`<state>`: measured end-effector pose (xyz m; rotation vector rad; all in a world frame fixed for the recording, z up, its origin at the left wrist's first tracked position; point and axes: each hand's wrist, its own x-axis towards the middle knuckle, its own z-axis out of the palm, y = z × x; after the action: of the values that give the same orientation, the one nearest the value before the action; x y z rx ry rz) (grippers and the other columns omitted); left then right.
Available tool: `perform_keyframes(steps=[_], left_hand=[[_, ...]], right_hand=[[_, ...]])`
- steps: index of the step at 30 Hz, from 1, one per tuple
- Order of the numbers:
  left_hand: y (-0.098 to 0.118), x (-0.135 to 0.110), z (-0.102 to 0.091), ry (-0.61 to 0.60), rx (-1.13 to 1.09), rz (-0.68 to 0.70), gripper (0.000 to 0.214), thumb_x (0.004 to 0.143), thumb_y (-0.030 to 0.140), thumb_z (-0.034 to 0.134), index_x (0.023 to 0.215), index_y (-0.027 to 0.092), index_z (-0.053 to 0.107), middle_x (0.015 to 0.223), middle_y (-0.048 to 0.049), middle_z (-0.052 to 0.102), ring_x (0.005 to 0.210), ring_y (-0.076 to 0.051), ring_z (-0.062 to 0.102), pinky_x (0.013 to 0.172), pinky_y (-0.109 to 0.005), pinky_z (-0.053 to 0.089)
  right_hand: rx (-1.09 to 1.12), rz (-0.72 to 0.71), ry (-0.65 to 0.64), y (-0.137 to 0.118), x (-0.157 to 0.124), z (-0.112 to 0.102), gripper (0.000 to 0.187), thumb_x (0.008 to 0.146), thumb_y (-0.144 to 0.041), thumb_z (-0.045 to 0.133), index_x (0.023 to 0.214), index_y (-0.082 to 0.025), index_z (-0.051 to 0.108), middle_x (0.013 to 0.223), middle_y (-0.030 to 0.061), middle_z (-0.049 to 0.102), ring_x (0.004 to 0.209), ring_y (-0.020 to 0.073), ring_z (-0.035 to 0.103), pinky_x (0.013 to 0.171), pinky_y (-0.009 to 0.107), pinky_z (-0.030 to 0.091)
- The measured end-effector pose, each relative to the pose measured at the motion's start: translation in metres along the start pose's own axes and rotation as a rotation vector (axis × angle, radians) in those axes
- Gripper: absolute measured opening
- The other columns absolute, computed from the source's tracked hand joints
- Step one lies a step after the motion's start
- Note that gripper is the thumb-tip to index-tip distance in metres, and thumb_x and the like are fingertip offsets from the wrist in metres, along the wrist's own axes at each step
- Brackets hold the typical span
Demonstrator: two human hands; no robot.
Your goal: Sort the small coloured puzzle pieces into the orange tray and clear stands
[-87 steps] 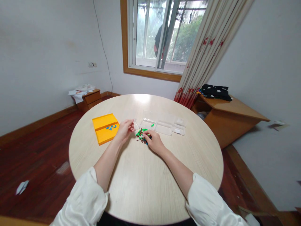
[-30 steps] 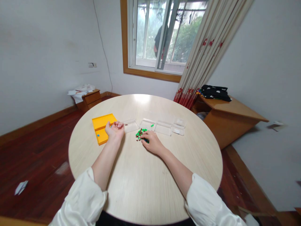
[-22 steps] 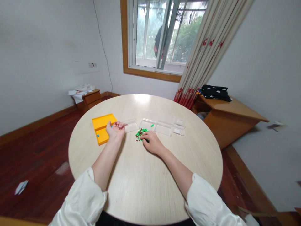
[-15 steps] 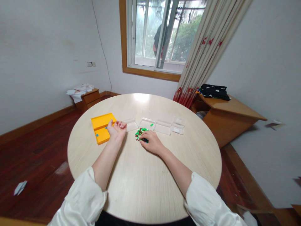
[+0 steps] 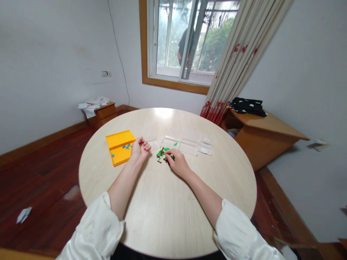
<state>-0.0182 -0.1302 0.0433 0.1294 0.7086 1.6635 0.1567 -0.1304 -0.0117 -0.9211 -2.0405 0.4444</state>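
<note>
A small pile of green and brown toy pieces (image 5: 162, 153) lies in the middle of the round table. My right hand (image 5: 177, 163) is over the pile's right side, thumb and fingers pinched together; what is between them is too small to make out. Some dark pieces show partly under that hand. To the left, my left hand (image 5: 140, 151) is turned palm up with its fingers curled in, and whatever lies in it is hidden. Beside it, an open yellow case (image 5: 119, 156) holds several small blue pieces (image 5: 127, 146), partly covered by this hand.
Behind the pile stand clear plastic boxes, among them a middle one (image 5: 189, 147) and a smaller right one (image 5: 206, 148). A single green piece (image 5: 175, 144) is in another clear box. The round table (image 5: 168, 209) has a wooden desk (image 5: 271, 133) to its right.
My left hand has curled its fingers and moved slightly right, uncovering more blue pieces. My right hand has shifted a little right and lifted its fingertips from the pile's near edge.
</note>
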Motion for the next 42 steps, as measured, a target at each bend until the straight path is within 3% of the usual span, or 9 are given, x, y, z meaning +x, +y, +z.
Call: perform_keyframes(steps=[7,11,16,20,24,28,33,37,42], left_hand=[[-0.016,-0.002,-0.001,-0.17,0.483,0.074,0.023,0.074,0.012,0.056,0.057,0.017,0.041,0.044,0.0063,0.039,0.035,-0.003,0.028,0.035,-0.014,0.021],[-0.02,-0.004,-0.004,-0.226,0.633,0.11,0.023,0.071,0.018,0.063,0.058,0.016,0.044,0.045,0.0065,0.042,0.037,-0.003,0.03,0.037,-0.015,0.023],[-0.023,-0.001,-0.008,-0.266,0.809,0.181,0.03,0.071,0.026,0.065,0.054,0.017,0.042,0.044,0.0076,0.038,0.038,-0.004,0.03,0.04,-0.018,0.024],[-0.027,0.003,-0.01,-0.278,1.095,0.385,0.024,0.073,0.023,0.058,0.053,0.017,0.046,0.044,0.007,0.039,0.042,-0.007,0.034,0.046,-0.021,0.026],[-0.03,0.005,-0.011,-0.285,1.349,0.544,0.016,0.072,0.016,0.056,0.056,0.017,0.052,0.051,0.0039,0.049,0.052,-0.011,0.044,0.054,-0.023,0.032],[-0.034,0.006,-0.015,-0.325,1.556,0.582,0.011,0.071,0.012,0.057,0.061,0.017,0.06,0.057,-0.0004,0.057,0.057,-0.015,0.05,0.061,-0.026,0.037],[-0.036,0.008,-0.021,-0.263,1.693,0.639,0.009,0.063,0.011,0.064,0.059,0.018,0.062,0.061,-0.0054,0.063,0.066,-0.02,0.057,0.067,-0.029,0.041],[-0.035,0.008,-0.023,-0.31,1.891,0.58,0.016,0.067,0.007,0.056,0.057,0.017,0.064,0.065,-0.0091,0.067,0.069,-0.021,0.059,0.069,-0.029,0.041],[-0.034,0.009,-0.024,-0.307,1.864,0.582,0.019,0.063,0.003,0.055,0.054,0.018,0.063,0.061,-0.0083,0.066,0.067,-0.021,0.059,0.067,-0.029,0.042]], right_hand=[[0.0,0.075,0.215,0.006,0.005,-0.008,0.018,0.085,-0.017,0.043,0.084,-0.019,0.061,0.085,0.0063,0.064,0.084,0.0198,0.056,0.077,0.032,0.045],[-0.025,0.133,0.293,0.018,0.008,-0.011,0.026,0.085,-0.016,0.039,0.09,-0.018,0.065,0.09,0.0094,0.064,0.09,0.0227,0.055,0.082,0.037,0.045],[-0.068,0.146,0.276,0.033,0.007,-0.006,0.04,0.083,-0.013,0.039,0.115,-0.019,0.062,0.109,0.0106,0.062,0.105,0.0239,0.05,0.096,0.044,0.04],[-0.121,0.14,0.222,0.035,0.006,-0.002,0.045,0.085,-0.015,0.04,0.128,-0.019,0.054,0.121,0.0102,0.057,0.113,0.0234,0.046,0.102,0.044,0.035],[-0.138,0.142,0.206,0.03,0.006,-0.004,0.046,0.084,-0.016,0.04,0.128,-0.016,0.052,0.122,0.0121,0.055,0.114,0.0239,0.045,0.103,0.044,0.034],[-0.112,0.135,0.223,0.024,0.006,-0.006,0.043,0.082,-0.014,0.041,0.123,-0.016,0.054,0.118,0.0115,0.057,0.11,0.0241,0.046,0.101,0.044,0.036],[-0.071,0.124,0.229,0.019,0.006,-0.007,0.041,0.081,-0.014,0.041,0.12,-0.017,0.054,0.107,0.0102,0.059,0.103,0.0243,0.048,0.097,0.044,0.037],[-0.045,0.141,0.235,0.018,0.007,-0.006,0.04,0.08,-0.015,0.041,0.118,-0.016,0.054,0.104,0.0103,0.059,0.1,0.0245,0.048,0.094,0.043,0.039],[-0.02,0.14,0.24,0.019,0.007,-0.005,0.04,0.079,-0.014,0.041,0.116,-0.019,0.054,0.101,0.0085,0.059,0.097,0.0237,0.048,0.092,0.042,0.039]])
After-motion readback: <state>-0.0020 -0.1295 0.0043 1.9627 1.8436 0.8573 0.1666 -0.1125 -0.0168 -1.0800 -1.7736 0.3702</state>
